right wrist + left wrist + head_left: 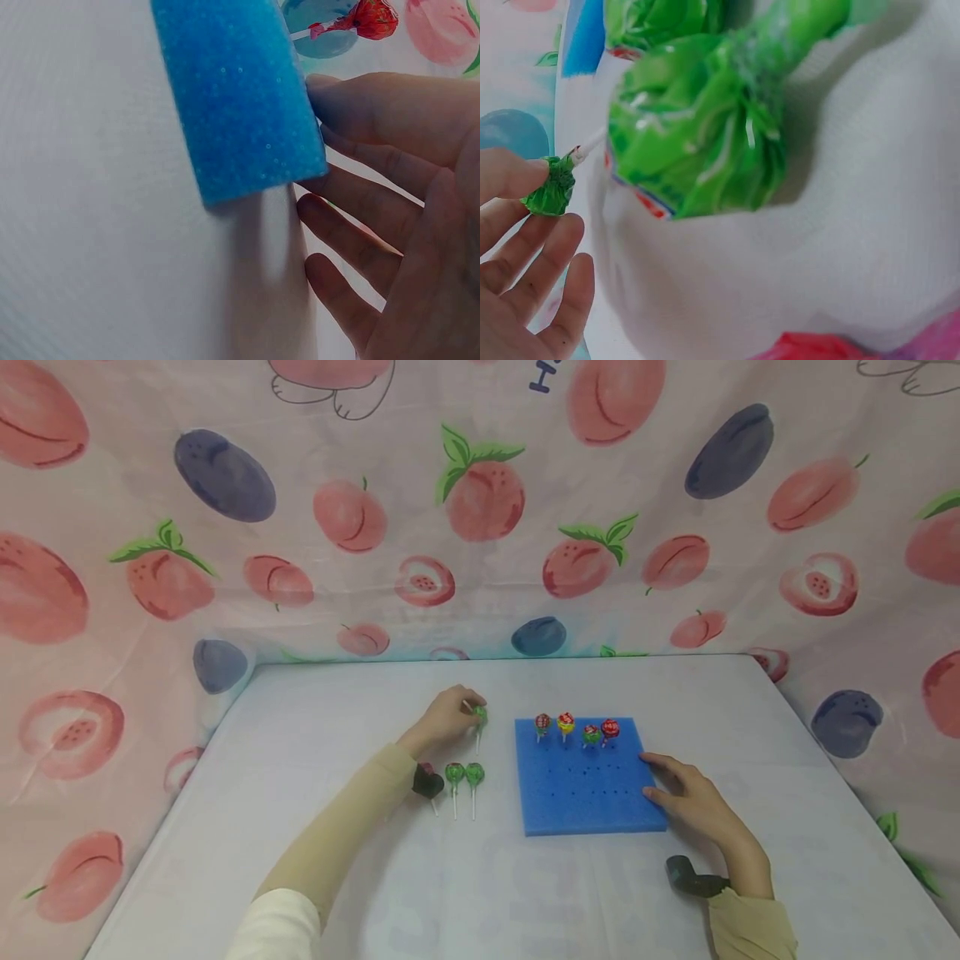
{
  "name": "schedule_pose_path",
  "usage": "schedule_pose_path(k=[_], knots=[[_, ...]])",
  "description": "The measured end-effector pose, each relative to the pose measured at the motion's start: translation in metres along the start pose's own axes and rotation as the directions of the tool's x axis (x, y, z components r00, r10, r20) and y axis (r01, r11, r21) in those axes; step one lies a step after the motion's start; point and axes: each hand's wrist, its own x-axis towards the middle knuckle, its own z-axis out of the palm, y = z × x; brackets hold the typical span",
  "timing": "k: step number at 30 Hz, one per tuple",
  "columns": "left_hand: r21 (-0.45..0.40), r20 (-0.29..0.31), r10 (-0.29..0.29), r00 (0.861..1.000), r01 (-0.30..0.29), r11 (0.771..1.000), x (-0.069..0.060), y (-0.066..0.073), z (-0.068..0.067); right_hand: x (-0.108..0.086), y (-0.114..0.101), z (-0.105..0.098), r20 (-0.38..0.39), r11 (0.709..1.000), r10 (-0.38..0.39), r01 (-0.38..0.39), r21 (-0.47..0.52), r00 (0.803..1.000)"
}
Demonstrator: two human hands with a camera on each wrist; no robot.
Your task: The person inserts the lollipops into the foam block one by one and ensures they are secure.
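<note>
My left hand (453, 714) pinches a green-wrapped lollipop (551, 189) by its head between thumb and fingers, left of the foam board. In the head view the lollipop's white stick points down toward the table. Just below lie two more green lollipops (464, 773), side by side, and a reddish lollipop (427, 767) partly hidden by the wrist camera. My right hand (693, 802) touches the right edge of the blue foam board (592, 814), its fingers loosely extended in the right wrist view. Several lollipops (566, 723) stand in the board's back row.
Rows of small holes (585, 771) mark the middle and front of the board. The white table (480, 893) reaches back to a hanging fruit-print curtain (480, 610), which also flanks both sides.
</note>
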Motion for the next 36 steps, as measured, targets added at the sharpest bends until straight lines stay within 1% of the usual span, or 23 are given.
schedule_pose_path(k=[6, 13, 21, 24, 32, 36], knots=[[-0.028, -0.048, 0.007, 0.999, -0.008, 1.0, -0.003, 0.001, -0.001, 0.0, 0.0, 0.0, 0.003, 1.0, 0.003, -0.003, -0.004, 1.0], [-0.098, -0.093, 0.018, 0.995, -0.027, 0.995, -0.006, 0.0, -0.003, 0.0, 0.0, -0.001, 0.001, 1.0, -0.001, 0.001, 0.0, 1.0], [-0.133, -0.125, 0.079, 0.989, -0.095, 0.987, -0.011, 0.001, -0.005, 0.001, -0.001, 0.0, -0.004, 1.0, -0.006, 0.006, -0.005, 1.0], [-0.141, -0.13, 0.093, 0.987, -0.111, 0.984, -0.012, 0.001, -0.005, 0.001, 0.0, 0.0, -0.006, 1.0, -0.008, 0.008, -0.003, 1.0], [-0.166, -0.111, 0.087, 0.99, -0.105, 0.98, -0.019, 0.002, -0.004, 0.001, 0.0, 0.0, -0.006, 1.0, -0.004, 0.004, -0.002, 1.0], [-0.179, -0.105, 0.106, 0.989, -0.123, 0.976, -0.023, 0.004, -0.002, 0.001, 0.0, 0.0, -0.006, 1.0, -0.005, 0.005, 0.003, 1.0]])
